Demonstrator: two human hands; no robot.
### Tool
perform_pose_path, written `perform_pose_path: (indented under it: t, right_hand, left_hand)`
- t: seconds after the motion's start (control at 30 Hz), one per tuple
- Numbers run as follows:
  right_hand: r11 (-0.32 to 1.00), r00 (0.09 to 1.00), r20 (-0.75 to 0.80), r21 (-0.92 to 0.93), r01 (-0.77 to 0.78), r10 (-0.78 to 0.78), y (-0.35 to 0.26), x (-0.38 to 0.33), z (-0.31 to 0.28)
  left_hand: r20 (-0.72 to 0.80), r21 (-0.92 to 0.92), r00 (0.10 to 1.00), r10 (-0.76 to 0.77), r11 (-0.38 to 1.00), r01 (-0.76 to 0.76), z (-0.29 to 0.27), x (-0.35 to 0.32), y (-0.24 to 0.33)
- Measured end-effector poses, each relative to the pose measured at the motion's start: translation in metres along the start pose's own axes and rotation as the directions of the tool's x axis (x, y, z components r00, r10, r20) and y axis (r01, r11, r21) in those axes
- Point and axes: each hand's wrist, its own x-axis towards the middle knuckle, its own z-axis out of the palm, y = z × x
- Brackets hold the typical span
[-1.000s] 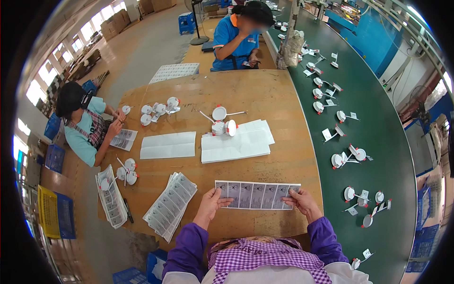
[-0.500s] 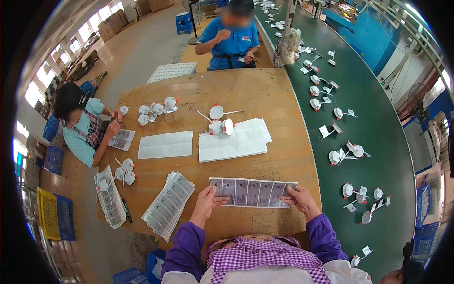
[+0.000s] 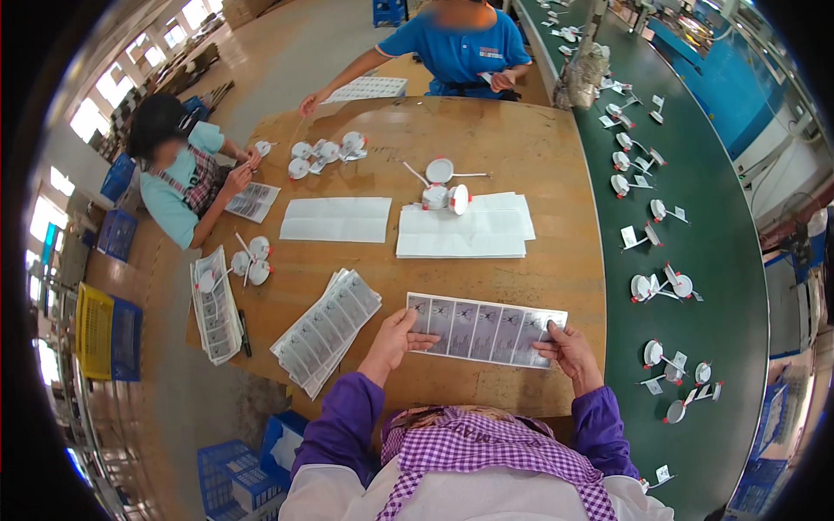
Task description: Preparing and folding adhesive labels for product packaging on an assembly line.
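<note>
A long sheet of grey printed labels (image 3: 486,331) is stretched between my two hands just above the near part of the table. My left hand (image 3: 397,341) pinches its left end, thumb on top. At the other end my right hand (image 3: 569,352) grips the right edge the same way. The sheet tilts slightly, its right end nearer to me. Left of my left hand lies a fanned stack of similar label sheets (image 3: 330,328). Beyond the held sheet, a pile of white sheets (image 3: 465,239) carries several round white lamp-like parts (image 3: 440,170) with red clips and cables.
Another white sheet (image 3: 335,220) lies left of the pile. More round parts (image 3: 253,261), label strips (image 3: 215,304) and a dark pen (image 3: 245,333) are at the table's left. A green conveyor belt (image 3: 573,61) with many parts runs along the right. Two co-workers sit at the far and left sides.
The held label sheet has tilted, its right end lower, both hands still on it. My view has shifted, and the far co-worker's arm now reaches out to the left over the table edge.
</note>
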Motion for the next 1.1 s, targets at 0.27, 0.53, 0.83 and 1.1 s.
perform_pose_path:
  t: [0.27,0.53,0.83,1.1]
  right_hand:
    - [0.998,0.998,-0.002,-0.006,0.060,-0.060,0.006,-0.009,-0.003]
    - [1.000,0.998,-0.061,-0.002,0.017,-0.017,0.010,-0.004,-0.010]
    - [0.975,0.974,0.071,0.062,0.211,-0.215,0.001,-0.001,-0.004]
    - [0.974,0.972,0.069,0.051,0.221,-0.224,0.000,0.001,-0.006]
  left_hand:
    - [0.002,0.003,0.998,0.069,0.998,-0.069,0.001,-0.005,-0.006]
    - [-0.081,-0.005,0.995,0.053,0.999,-0.054,0.005,-0.005,-0.022]
    - [0.048,-0.012,0.952,0.303,0.953,-0.303,0.009,0.005,-0.007]
    - [-0.081,0.048,0.961,0.265,0.964,-0.261,0.012,0.006,-0.009]
